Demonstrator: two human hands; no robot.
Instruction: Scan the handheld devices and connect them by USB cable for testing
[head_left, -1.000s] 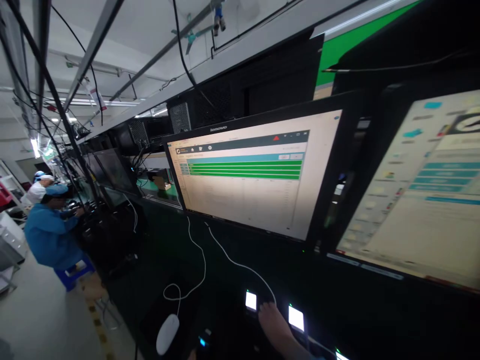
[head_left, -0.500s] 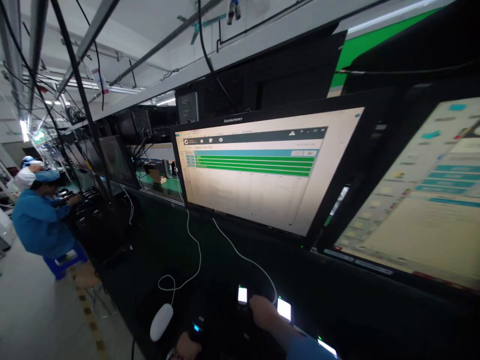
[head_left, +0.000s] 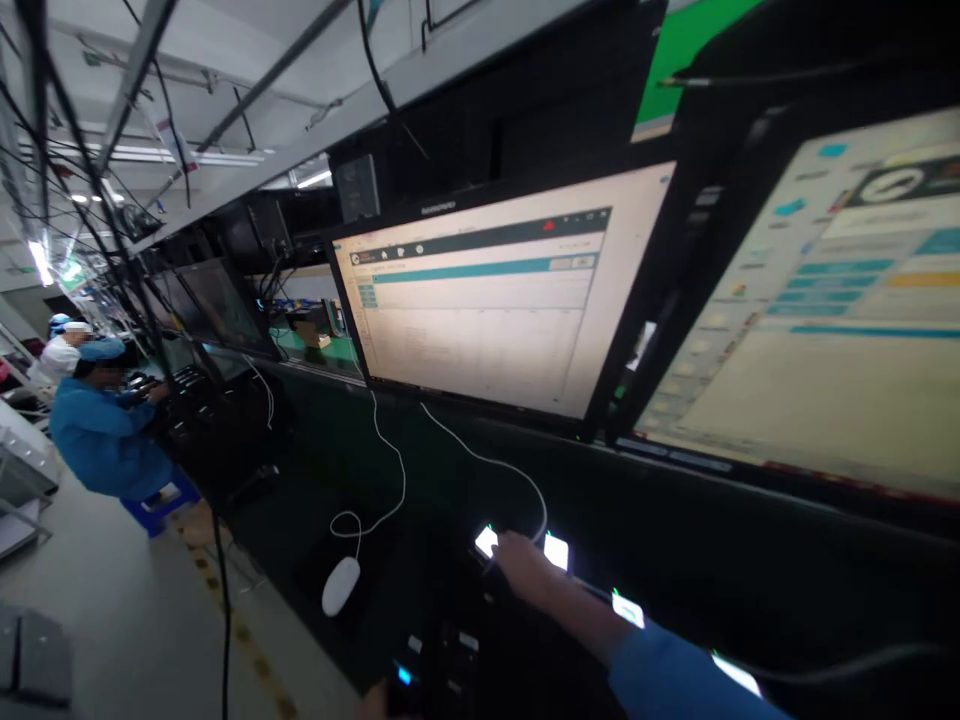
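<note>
My right hand [head_left: 526, 570] reaches in from the lower right in a blue sleeve [head_left: 667, 665]. Its fingers are closed at the right edge of a small dark device with a bright white screen [head_left: 486, 541], covering part of it. Just right of the hand a second lit screen [head_left: 556, 551] glows. At the bottom edge shows a little of my left hand [head_left: 374, 702], against a small black device with a blue light [head_left: 403, 676]; its fingers are mostly cut off and dark. A white mouse [head_left: 341, 586] lies on the dark bench.
A Lenovo monitor [head_left: 480, 330] stands behind the devices, with another monitor [head_left: 840, 330] at right. More lit devices [head_left: 628, 608] line the bench. White cables [head_left: 495, 462] cross it. A seated person in blue [head_left: 109, 435] works at far left.
My right hand's fingers now overlap the lit device, which has tilted. My left hand has slid lower, mostly out of view. The monitor's green bars are gone and its warning icon is red.
</note>
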